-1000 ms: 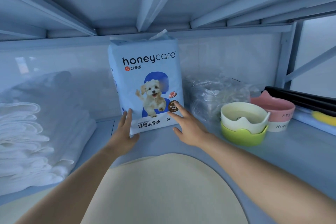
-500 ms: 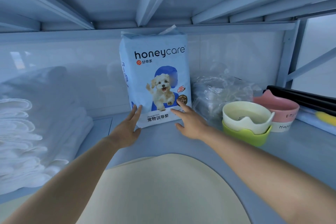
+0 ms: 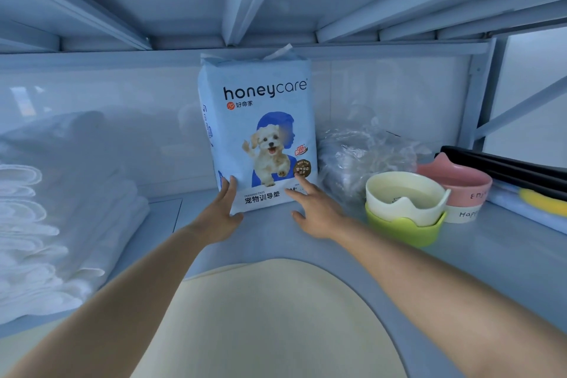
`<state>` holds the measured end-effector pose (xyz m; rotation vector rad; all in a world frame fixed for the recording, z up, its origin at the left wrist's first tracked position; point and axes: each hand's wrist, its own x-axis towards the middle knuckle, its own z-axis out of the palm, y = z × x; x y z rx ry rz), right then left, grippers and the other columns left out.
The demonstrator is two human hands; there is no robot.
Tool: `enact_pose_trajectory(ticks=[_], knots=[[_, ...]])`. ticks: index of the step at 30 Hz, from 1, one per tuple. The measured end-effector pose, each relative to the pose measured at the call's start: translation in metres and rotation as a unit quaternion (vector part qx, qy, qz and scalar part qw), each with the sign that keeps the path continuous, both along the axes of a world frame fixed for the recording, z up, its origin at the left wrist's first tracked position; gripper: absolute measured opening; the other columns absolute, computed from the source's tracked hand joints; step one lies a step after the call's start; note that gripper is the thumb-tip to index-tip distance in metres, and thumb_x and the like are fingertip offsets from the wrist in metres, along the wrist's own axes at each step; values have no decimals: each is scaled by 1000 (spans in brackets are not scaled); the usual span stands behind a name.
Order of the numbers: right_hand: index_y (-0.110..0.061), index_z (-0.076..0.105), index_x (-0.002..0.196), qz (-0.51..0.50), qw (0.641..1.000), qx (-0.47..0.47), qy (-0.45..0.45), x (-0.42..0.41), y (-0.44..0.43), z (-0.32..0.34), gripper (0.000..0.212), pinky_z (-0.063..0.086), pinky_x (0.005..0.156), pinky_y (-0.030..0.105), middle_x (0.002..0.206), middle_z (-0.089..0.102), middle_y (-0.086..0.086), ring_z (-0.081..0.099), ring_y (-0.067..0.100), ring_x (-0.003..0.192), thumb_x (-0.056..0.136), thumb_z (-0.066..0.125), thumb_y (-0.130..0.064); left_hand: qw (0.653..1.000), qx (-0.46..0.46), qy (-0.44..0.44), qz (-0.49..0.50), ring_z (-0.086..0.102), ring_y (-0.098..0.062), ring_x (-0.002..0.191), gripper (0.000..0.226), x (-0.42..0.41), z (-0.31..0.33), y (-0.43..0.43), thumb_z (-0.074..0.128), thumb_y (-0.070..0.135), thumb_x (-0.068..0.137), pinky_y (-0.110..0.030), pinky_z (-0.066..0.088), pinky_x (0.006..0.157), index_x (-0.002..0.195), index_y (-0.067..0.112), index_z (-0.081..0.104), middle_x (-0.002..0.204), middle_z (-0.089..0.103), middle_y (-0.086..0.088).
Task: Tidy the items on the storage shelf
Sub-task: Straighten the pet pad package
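Plainly, the tall pad pack (image 3: 260,132) stands mid-frame on the shelf (image 3: 491,270), left hand (image 3: 219,218) and right hand (image 3: 316,212) pressing its foot, each grip spread; a low shove may topple it onto the bowls (image 3: 405,196).

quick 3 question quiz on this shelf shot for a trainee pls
1. True or false: the pack lies flat on the shelf.
2. The cream bowl sits: A) in the green bowl; B) on the pack; C) upside down.
3. Which hands touch the pack, and where?

Key
1. False: it stands upright.
2. A.
3. Both: the left hand at its lower left corner, the right hand at its lower right, fingers straight.
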<state>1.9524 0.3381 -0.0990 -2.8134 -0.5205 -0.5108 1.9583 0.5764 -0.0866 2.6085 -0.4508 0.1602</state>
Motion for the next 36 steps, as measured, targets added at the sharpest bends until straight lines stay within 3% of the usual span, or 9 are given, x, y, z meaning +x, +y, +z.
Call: enact_pose_trajectory(ticks=[5,10,14,18,24,29,36], knots=[[-32,24,146,-11,1000,2,29,6,-3,0,55,39,104,36,158,-7,-6,15,18,144,95,43,-36,1000,3,6,-7,14,-16,144,78,9,8,3,47,22,95,-21,19,104,148,31,-10,157,-13,10],[-30,26,146,1,999,26,44,9,-2,-2,51,29,111,36,158,-6,-8,11,16,145,97,39,-35,974,166,-147,49,8,-14,145,75,-9,3,9,45,31,93,-36,39,102,149,27,-3,157,-12,10],[-29,31,145,6,999,39,25,10,-3,-5,47,27,111,33,158,-1,-7,13,16,144,98,35,-37,942,249,-219,-39,8,-13,145,59,-19,-6,-8,35,26,96,-31,23,112,150,24,11,158,-2,8],[-27,33,144,3,999,48,21,13,-2,-5,46,27,111,33,158,4,-5,14,16,144,98,35,-38,945,272,-178,-43,11,-12,145,54,-10,-3,-18,31,32,99,-32,25,112,149,20,15,158,7,7],[-29,22,148,3,997,-46,66,16,-11,-2,51,19,116,38,158,-10,-6,1,19,145,99,30,-41,920,367,-140,5,0,-8,145,57,-4,-4,-20,30,32,98,-44,23,113,150,18,9,158,-8,9],[-30,20,148,1,995,-49,90,12,-7,-1,50,15,117,38,157,-14,-8,-2,17,146,100,26,-43,923,371,-105,16,-5,-9,145,57,2,-4,-19,27,32,99,-48,16,115,150,20,3,157,-13,11],[-30,17,149,-16,992,-38,121,13,-7,1,51,10,118,35,158,-12,-7,-4,13,145,100,23,-45,933,350,-86,20,-4,-9,145,56,7,-1,-19,25,35,100,-48,19,115,150,22,3,157,-11,12]])
